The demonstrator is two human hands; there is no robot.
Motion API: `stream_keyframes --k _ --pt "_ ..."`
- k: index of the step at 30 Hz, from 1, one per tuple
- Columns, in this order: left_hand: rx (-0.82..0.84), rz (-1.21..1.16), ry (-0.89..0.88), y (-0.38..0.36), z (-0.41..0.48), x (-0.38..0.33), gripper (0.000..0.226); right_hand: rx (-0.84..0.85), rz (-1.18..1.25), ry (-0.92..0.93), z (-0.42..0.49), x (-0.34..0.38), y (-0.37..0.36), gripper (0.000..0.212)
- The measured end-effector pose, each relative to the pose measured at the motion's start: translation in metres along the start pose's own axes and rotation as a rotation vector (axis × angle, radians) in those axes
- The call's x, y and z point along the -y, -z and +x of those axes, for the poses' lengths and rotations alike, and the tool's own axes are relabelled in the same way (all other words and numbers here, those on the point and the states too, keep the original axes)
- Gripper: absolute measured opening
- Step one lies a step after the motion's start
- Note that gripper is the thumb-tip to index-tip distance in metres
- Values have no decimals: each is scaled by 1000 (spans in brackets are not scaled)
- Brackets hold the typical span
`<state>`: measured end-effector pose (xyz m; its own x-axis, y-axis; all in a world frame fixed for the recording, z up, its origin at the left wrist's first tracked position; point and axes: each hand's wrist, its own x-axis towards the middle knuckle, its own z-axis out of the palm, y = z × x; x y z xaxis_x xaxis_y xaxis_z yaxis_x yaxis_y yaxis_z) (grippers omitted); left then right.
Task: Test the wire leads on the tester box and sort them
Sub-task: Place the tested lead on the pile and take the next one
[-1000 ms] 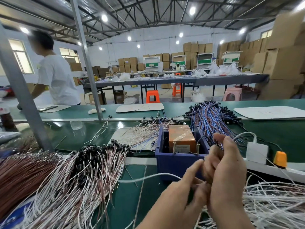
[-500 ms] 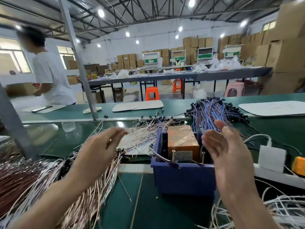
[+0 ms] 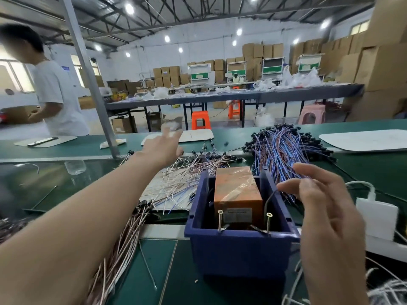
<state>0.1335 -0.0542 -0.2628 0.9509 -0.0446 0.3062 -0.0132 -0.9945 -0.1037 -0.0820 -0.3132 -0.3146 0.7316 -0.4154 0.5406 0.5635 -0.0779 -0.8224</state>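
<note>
The tester box (image 3: pixel 237 190) is an orange block wrapped in film, standing inside a blue plastic bin (image 3: pixel 242 238). Two upright metal pins (image 3: pixel 220 219) rise at the bin's front. My left hand (image 3: pixel 161 148) is stretched far forward above the loose pile of pink-white wire leads (image 3: pixel 187 175); its fingers are blurred, spread and hold nothing I can see. My right hand (image 3: pixel 319 197) hovers just right of the bin with relaxed, spread fingers, in front of the blue-purple wire bundle (image 3: pixel 282 150). More pink-white leads (image 3: pixel 123 249) lie under my left forearm.
A slanted metal post (image 3: pixel 88 73) stands on the green bench at left. A person in a white shirt (image 3: pixel 59 95) works behind it. A white adapter block (image 3: pixel 376 219) sits right of the bin, white wires (image 3: pixel 385 291) at bottom right, pale mats (image 3: pixel 363 139) further back.
Both hands were together near the bin holding a white lead. The left hand swung left, then reached forward over the far pile; the right hand opened and rose. The lead is out of both hands.
</note>
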Motion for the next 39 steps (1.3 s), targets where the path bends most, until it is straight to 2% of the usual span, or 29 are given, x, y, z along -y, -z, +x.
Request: stream_keyframes --k 3,8,14,18,23,28,30,35,37,39 --pt "91 59 -27 -8 -23 18 47 30 -18 -36 -1 -5 2 20" --pt "315 28 74 -8 -78 66 35 90 -101 -43 -5 -6 -5 22" --pt "368 40 158 -11 -125 108 30 143 -248 39 -16 -4 -18 20" --pt "397 65 176 -21 -143 109 37 171 -338 76 -24 3 -26 22" --pt "320 33 200 -39 -160 91 34 190 -356 132 -29 7 -33 21" --pt "299 -59 300 -40 -166 77 25 227 -348 208 -38 12 -45 19" --pt "243 -88 324 -37 -169 72 24 231 -333 227 -42 15 -47 19" --pt "0 -390 349 -4 -180 59 19 261 -328 242 -42 22 -44 19" --pt "-166 -634 273 19 -188 44 15 248 -275 194 -38 27 -41 20" --pt "-366 -859 121 47 -207 18 12 253 -130 94 -36 35 -40 17"
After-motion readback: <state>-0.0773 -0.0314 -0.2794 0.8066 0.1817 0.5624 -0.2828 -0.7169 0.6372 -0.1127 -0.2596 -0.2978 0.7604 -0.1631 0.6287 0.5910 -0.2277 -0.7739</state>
